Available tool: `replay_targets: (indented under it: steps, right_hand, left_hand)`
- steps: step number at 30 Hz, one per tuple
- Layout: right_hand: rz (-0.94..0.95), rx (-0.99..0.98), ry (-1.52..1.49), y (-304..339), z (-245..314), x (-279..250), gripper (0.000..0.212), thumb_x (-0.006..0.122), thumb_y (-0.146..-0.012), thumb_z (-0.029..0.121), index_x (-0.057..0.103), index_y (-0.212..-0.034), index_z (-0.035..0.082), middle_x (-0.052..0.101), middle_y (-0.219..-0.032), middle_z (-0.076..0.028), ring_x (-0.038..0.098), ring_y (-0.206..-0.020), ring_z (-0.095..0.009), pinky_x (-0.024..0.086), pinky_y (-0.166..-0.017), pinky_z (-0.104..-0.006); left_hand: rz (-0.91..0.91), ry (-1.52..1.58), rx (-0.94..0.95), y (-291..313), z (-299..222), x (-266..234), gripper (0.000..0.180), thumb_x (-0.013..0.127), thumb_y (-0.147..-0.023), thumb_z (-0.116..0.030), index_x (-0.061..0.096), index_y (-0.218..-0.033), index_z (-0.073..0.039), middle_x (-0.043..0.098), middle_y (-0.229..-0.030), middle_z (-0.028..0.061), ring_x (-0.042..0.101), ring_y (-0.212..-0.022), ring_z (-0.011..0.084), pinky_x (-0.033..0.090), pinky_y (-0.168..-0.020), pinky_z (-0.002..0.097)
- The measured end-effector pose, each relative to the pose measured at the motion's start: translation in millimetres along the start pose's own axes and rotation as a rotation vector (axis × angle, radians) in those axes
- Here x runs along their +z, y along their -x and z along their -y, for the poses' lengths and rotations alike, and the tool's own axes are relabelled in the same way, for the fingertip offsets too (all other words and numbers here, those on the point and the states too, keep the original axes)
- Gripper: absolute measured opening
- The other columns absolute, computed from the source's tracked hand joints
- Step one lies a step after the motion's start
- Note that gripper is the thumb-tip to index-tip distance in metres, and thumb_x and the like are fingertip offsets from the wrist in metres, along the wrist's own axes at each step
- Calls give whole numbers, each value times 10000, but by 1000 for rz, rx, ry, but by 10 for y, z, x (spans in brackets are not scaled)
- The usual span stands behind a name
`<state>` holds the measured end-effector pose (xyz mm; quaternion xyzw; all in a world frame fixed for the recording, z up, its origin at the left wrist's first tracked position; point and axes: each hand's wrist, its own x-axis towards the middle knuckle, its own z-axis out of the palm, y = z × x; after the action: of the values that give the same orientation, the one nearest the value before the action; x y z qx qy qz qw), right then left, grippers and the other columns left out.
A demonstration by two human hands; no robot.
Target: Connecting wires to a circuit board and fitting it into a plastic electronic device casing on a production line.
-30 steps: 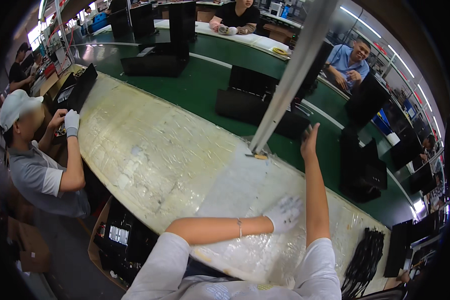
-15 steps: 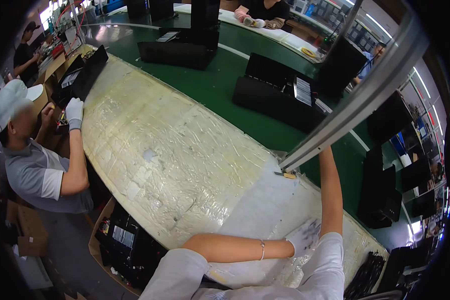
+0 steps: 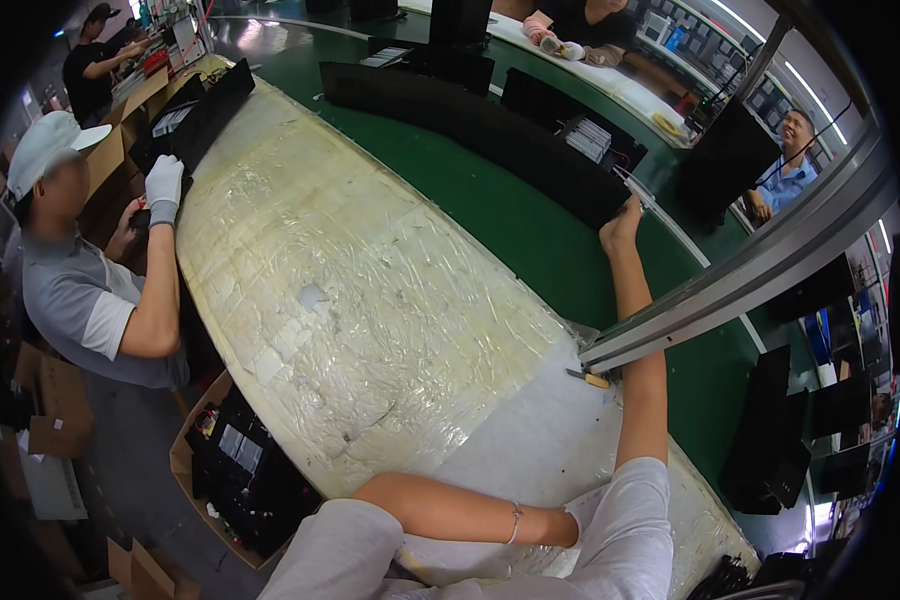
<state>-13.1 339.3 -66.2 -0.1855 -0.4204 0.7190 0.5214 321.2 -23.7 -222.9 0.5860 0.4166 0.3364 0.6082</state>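
Observation:
My right hand (image 3: 622, 225), bare, is stretched far out over the green belt. It is at the right end of a long black case (image 3: 560, 170), its fingers bent against the case's corner and partly hidden there. Pale, ribbed blocks and thin wires show inside that case. Its left end meets another black case (image 3: 400, 95), so their front panels form one line. Close to my body, my left hand (image 3: 576, 515) wears a pale glove and rests low over the worktable. My right sleeve covers most of it, so its fingers cannot be seen.
A film-covered worktable (image 3: 370, 300) lies before me. A metal post (image 3: 710, 295) slants beside my right forearm, with a yellow-handled cutter (image 3: 592, 379) at its foot. A gloved co-worker (image 3: 100, 250) works at left. A carton (image 3: 185, 455) holds black units below. More people sit across the belt.
My right hand has come out from behind the post to the black case's end. That case has slid left against the other case. My left hand is now more covered by the sleeve.

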Motion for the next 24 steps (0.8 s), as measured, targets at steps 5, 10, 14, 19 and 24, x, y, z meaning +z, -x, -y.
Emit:
replay_targets:
  steps: [5,10,14,19,24]
  right_hand:
    - [-7,26,171,232,102,-384,526,487,-960,458,459,-1306,62,495,-1330,-107,424,-1280,-258,236,-1127,-397]
    - [-30,-36,532,369,638,-1383,771,462,-954,555,278,-1483,26,328,-1515,-126,254,-1418,-279,110,-1170,-425]
    - [-54,-94,835,1272,808,-1410,584,506,-968,456,451,-1373,39,496,-1359,-124,459,-1246,-221,358,-1049,-353]
    - [-149,-208,1347,2407,1063,-992,506,489,-983,348,480,-1248,-82,520,-1256,-277,504,-1185,-384,394,-1014,-409]
    - [-26,-357,1778,3059,1096,-998,580,572,-923,356,464,-1249,-111,391,-1358,-363,416,-1255,-477,360,-1053,-463]
  left_hand:
    - [50,117,-2,664,-986,-761,565,365,-972,-297,286,-1484,-73,227,-1569,103,193,-1447,258,91,-1196,358]
    - [189,-923,188,712,-1442,-760,572,358,-953,-340,371,-1439,-39,278,-1545,133,188,-1446,317,66,-1191,454]
    - [-42,-1000,366,680,-1165,-714,590,345,-965,-359,357,-1438,-6,332,-1507,186,201,-1441,331,61,-1190,457]
    - [1,-992,308,791,-1287,-813,572,340,-974,-375,415,-1400,0,365,-1484,193,232,-1429,329,87,-1184,456]
    - [139,-975,320,830,-1437,-850,531,353,-969,-368,470,-1365,-35,430,-1438,178,315,-1383,334,139,-1169,464]
